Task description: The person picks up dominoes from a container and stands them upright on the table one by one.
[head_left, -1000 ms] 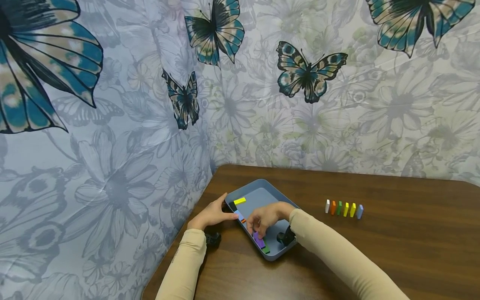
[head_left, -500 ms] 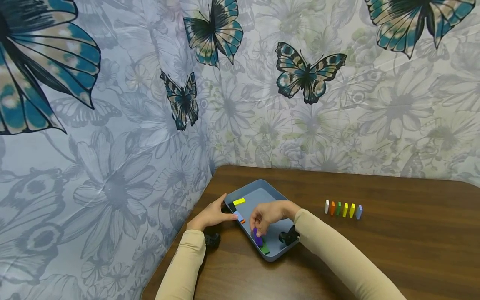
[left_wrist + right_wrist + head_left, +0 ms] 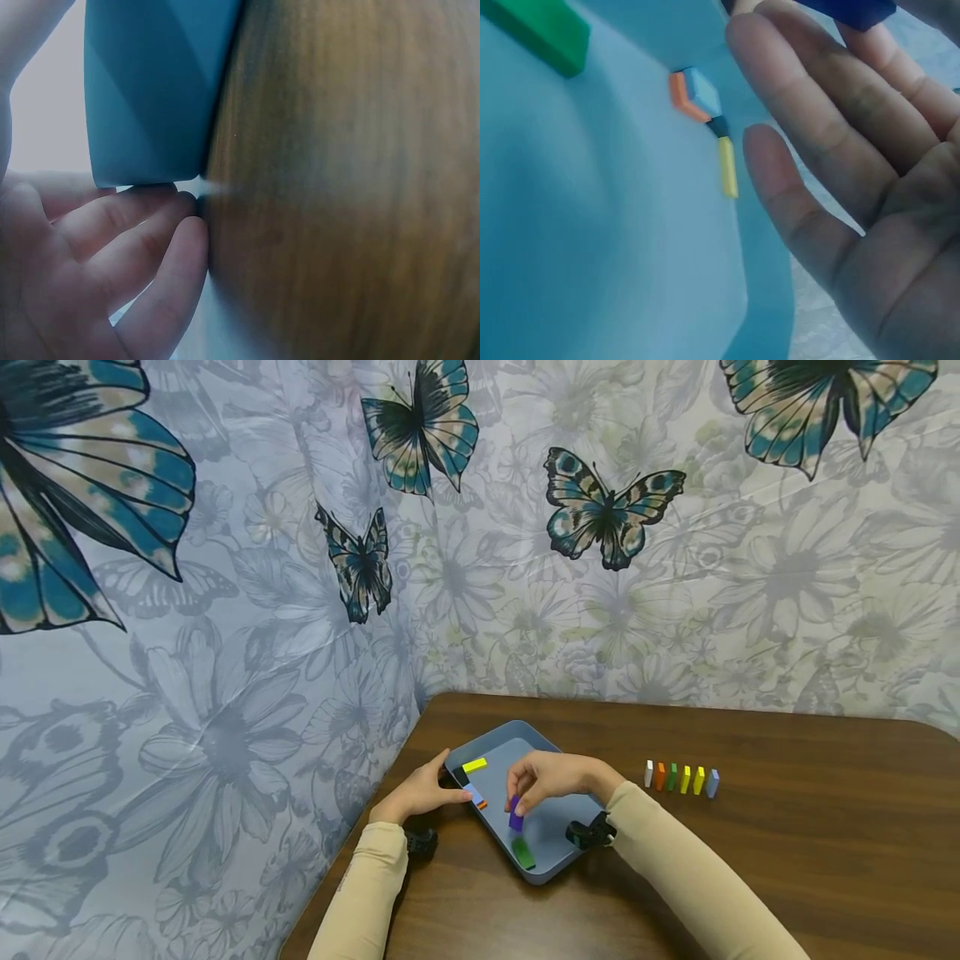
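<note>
My right hand [image 3: 555, 775] pinches a purple domino block [image 3: 516, 818] between thumb and fingers above the grey-blue tray [image 3: 558, 825]. In the right wrist view the block's dark end [image 3: 862, 11] shows at the top edge, with the other fingers extended beside it. Below it, a green block [image 3: 523, 853] lies on the tray floor. My left hand [image 3: 418, 790] holds the tray's left side, thumb across the rim and fingers against the outer wall [image 3: 146, 97]. Near that thumb lie a light blue block [image 3: 474, 793], an orange block [image 3: 686, 99], a black block [image 3: 718, 126] and a yellow block [image 3: 475, 765].
Several small blocks stand upright in a spaced row on the brown table [image 3: 810, 827], from a white block [image 3: 648, 773] to a blue block [image 3: 713, 783]. A butterfly-patterned cloth [image 3: 495, 635] hangs behind the table and along its left side.
My right hand has lifted the purple block up from beside the green one and turned it more upright. My left hand stays at the tray's side.
</note>
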A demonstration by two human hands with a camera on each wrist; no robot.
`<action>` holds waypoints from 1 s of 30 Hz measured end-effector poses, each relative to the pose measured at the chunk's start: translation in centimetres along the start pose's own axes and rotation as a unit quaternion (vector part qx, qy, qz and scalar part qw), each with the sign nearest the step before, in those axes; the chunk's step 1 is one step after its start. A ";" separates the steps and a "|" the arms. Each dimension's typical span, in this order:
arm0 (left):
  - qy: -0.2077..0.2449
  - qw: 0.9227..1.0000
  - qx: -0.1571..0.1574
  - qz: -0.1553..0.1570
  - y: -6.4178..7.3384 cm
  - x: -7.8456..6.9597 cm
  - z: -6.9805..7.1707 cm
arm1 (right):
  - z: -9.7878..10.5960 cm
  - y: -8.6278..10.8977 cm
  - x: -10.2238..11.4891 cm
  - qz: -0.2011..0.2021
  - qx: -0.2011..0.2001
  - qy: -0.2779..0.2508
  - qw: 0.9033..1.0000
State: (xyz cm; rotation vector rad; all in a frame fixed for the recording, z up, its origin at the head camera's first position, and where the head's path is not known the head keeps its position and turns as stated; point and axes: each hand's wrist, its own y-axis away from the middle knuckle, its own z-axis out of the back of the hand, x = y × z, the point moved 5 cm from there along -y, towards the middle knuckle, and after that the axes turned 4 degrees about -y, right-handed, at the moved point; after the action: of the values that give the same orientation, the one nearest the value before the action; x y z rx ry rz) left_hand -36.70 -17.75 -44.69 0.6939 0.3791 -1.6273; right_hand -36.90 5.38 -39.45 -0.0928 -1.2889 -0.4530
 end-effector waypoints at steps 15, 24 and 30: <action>0.015 1.000 0.007 -0.006 -0.2 0.0 -0.2 | 1.3 4.3 1.5 0.099 -0.114 -0.013 0.988; 0.018 1.000 0.006 -0.007 -0.1 0.2 0.0 | 2.7 7.9 1.7 0.147 -0.188 -0.035 0.971; 0.014 1.000 0.007 -0.011 -0.1 0.3 0.0 | 3.9 11.1 0.9 0.154 -0.262 -0.024 0.952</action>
State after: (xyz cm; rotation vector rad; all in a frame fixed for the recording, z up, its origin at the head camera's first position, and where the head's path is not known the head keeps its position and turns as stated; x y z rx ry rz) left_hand -36.79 -17.92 -44.92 0.7269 0.3973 -1.6427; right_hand -36.11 16.41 -35.46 -0.7449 -1.1477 -0.5139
